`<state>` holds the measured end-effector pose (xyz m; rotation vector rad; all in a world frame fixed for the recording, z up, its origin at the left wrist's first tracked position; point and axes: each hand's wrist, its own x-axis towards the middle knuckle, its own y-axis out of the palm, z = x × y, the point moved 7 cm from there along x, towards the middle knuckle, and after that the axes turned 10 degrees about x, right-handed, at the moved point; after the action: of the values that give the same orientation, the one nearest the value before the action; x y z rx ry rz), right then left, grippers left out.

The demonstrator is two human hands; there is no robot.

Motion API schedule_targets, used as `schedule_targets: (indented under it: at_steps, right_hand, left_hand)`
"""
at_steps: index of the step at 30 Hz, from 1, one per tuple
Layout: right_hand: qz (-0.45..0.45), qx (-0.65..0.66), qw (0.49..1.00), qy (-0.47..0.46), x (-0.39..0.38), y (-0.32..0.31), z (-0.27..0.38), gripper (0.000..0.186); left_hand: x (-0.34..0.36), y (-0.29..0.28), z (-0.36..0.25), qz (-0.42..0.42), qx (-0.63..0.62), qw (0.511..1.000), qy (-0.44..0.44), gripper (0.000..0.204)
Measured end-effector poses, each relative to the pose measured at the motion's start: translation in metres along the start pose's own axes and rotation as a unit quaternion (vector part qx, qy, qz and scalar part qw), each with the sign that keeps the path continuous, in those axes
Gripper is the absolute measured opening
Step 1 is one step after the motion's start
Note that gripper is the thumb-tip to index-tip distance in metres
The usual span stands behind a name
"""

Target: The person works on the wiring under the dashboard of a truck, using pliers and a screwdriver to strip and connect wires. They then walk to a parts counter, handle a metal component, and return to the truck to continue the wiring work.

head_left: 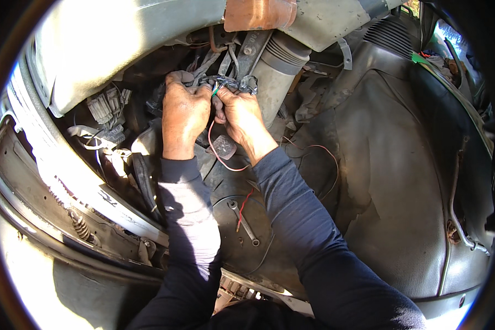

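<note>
Under the dashboard, my left hand (pixel 185 116) is closed at a dark wire bundle (pixel 225 82), its fingertips curled out of sight behind it. Close beside it on the right, my right hand (pixel 245 116) pinches thin wires with thumb and forefinger. A short green wire (pixel 215 91) shows in the gap between the two hands. From under the right hand a thin pinkish-red wire (pixel 219 157) hangs in a loop and passes behind my right forearm. Grey sheathed cables (pixel 206 66) run upward from the bundle.
A grey column (pixel 280 71) stands right of my hands. On the left hang white connectors (pixel 105 107) beside the door frame. A pedal (pixel 224 147) sits below. On the floor lie a combination wrench (pixel 244 224) and a red wire piece (pixel 242 208). A bent metal lever (pixel 454 192) is far right.
</note>
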<state>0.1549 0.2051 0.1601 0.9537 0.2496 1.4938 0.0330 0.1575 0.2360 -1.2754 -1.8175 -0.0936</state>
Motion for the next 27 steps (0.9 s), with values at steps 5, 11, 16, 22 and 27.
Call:
schedule_targets:
  at_steps: [5,11,16,22,27]
  right_hand:
    - [-0.014,-0.521,0.827,-0.21,-0.012,0.021,0.054,0.027]
    - [0.073,-0.548,0.828,-0.09,-0.012,0.019,0.109,0.034]
    - [0.108,-0.367,0.924,0.002,-0.021,0.016,0.116,0.027]
    - [0.161,-0.621,0.745,-0.184,-0.048,0.077,0.114,0.026]
    - [0.017,-0.719,0.666,-0.2,-0.072,0.092,0.133,0.022]
  left_hand:
    - [-0.005,-0.001,-0.004,0.043,0.017,0.998,0.044,0.054]
    - [-0.001,-0.001,0.0,0.053,0.045,0.993,0.093,0.052]
    - [-0.003,0.006,0.004,0.086,0.012,0.995,0.059,0.052]
    - [-0.014,-0.003,-0.023,0.051,0.003,0.971,0.232,0.046]
    - [-0.013,-0.003,-0.025,0.047,0.025,0.964,0.262,0.028]
